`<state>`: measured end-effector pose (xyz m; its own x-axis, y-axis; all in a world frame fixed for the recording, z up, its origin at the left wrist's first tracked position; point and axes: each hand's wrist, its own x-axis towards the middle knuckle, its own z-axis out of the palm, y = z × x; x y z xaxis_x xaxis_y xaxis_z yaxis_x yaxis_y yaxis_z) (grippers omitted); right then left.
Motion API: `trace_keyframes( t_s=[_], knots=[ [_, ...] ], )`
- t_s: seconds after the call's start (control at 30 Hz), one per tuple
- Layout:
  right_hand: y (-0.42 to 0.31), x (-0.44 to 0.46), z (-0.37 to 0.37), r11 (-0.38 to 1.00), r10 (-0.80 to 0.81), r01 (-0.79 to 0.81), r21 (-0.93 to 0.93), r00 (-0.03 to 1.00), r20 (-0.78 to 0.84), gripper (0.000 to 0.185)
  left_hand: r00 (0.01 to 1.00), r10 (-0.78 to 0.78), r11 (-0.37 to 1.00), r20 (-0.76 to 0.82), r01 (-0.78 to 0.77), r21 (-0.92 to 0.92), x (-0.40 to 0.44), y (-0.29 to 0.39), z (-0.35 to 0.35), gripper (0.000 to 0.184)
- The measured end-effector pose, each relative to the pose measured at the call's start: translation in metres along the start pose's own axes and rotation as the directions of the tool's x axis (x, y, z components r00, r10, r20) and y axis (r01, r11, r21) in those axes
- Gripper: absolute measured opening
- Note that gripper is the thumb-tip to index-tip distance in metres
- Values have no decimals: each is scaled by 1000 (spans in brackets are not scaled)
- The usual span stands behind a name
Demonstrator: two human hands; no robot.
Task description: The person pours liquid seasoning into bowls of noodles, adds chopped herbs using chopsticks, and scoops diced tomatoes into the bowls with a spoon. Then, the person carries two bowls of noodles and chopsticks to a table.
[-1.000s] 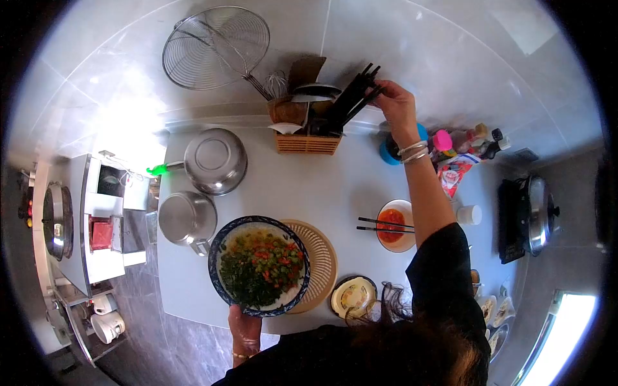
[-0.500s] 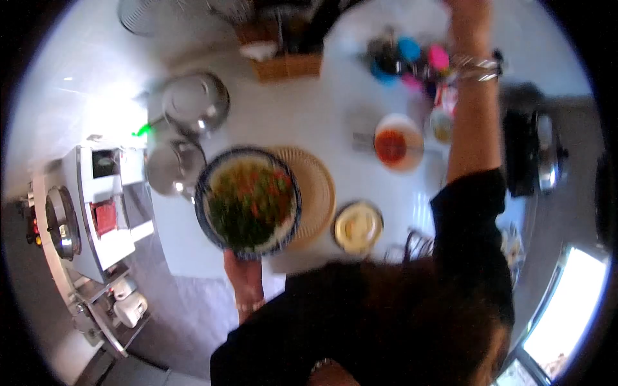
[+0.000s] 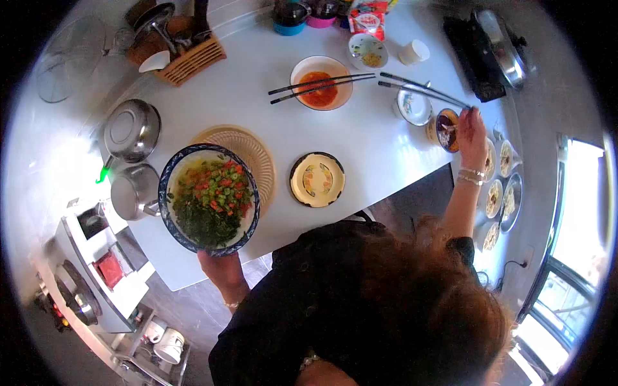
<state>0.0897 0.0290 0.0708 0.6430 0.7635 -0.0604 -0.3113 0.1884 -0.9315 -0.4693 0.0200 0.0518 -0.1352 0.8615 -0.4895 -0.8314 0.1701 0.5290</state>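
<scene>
My left hand grips the near rim of a large blue-rimmed bowl of chopped greens and red pieces, over part of a round beige woven tray. At the right, my right hand pinches a pair of black chopsticks, which point left over a small white enamel bowl. Just beside that hand is a jar with dark red contents. Another pair of chopsticks lies across a bowl of red sauce. A yellow plate is on the table.
Steel pots stand at the left, a utensil basket at the back left. A small bowl, a white cup and packets are at the back. A lidded pan and filled dishes are at the right.
My right hand has moved from the utensil basket to the right side and now holds chopsticks beside the jar. The view has turned; my left hand still holds the bowl.
</scene>
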Motion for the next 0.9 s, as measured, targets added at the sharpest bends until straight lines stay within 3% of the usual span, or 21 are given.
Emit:
trace_keyframes(
  t_s=[0.07,0.1,0.17,0.23,0.3,0.33,0.37,0.43,0.47,0.5,0.53,0.57,0.6,0.63,0.67,0.7,0.77,0.87,0.9],
  knots=[
    [8,-39,-13,999,28,-34,-42,990,-141,7,999,-23,995,27,20,102,-1,-2,12,48],
    [17,-57,-4,975,121,-79,207,972,-203,7,999,-30,988,30,25,155,-1,-3,17,48],
    [59,-80,-28,937,290,-219,274,923,-253,6,1000,-7,990,9,6,139,-3,-6,16,46],
    [92,-103,-12,912,343,-258,320,907,-245,8,997,-43,988,69,33,150,-1,-6,20,45],
    [123,-107,-16,910,396,-340,236,881,-258,12,993,-76,992,94,66,105,-1,-7,18,43],
    [131,-107,-18,912,400,-365,186,891,-215,14,997,-42,974,69,25,225,-4,-6,20,48],
    [137,-106,-21,921,389,-365,139,889,-240,16,994,-60,976,87,40,212,-7,-5,18,49],
    [135,-100,-7,935,349,-352,39,898,-266,20,988,-76,984,136,52,171,-8,-4,13,51],
    [127,-98,-1,935,340,-352,-38,923,-181,24,966,-82,996,244,71,54,-6,-6,14,48],
    [132,-95,-12,930,304,-327,-170,941,-150,23,974,-94,994,206,81,72,-5,-4,13,45],
    [129,-90,-3,917,348,-376,-131,917,-195,23,991,-62,994,116,52,93,-4,-6,18,42],
    [137,-84,-20,904,339,-366,-221,929,-151,23,996,-53,992,69,44,121,-3,-5,31,44],
    [139,-83,-30,909,326,-358,-214,930,-170,24,983,-82,996,166,84,-5,-7,-5,15,46],
    [125,-84,-16,848,319,-402,-345,907,-275,23,990,-119,991,79,123,-44,-4,-7,2,48],
    [119,-82,-5,809,308,-462,-363,860,-407,24,991,-105,993,83,109,-44,-2,-8,4,50],
    [119,-78,-14,789,314,-469,-396,863,-397,28,992,-99,994,85,102,-41,-2,-8,7,52],
    [85,-70,40,715,273,-380,-587,925,-265,28,994,-69,995,83,74,-62,1,-8,7,56],
    [56,-31,136,826,173,-44,-561,968,180,25,995,-53,995,80,59,-75,1,-4,13,62],
    [42,-20,180,776,117,80,-626,957,267,23,995,-50,995,82,56,-81,3,-5,14,64]
  ],
)
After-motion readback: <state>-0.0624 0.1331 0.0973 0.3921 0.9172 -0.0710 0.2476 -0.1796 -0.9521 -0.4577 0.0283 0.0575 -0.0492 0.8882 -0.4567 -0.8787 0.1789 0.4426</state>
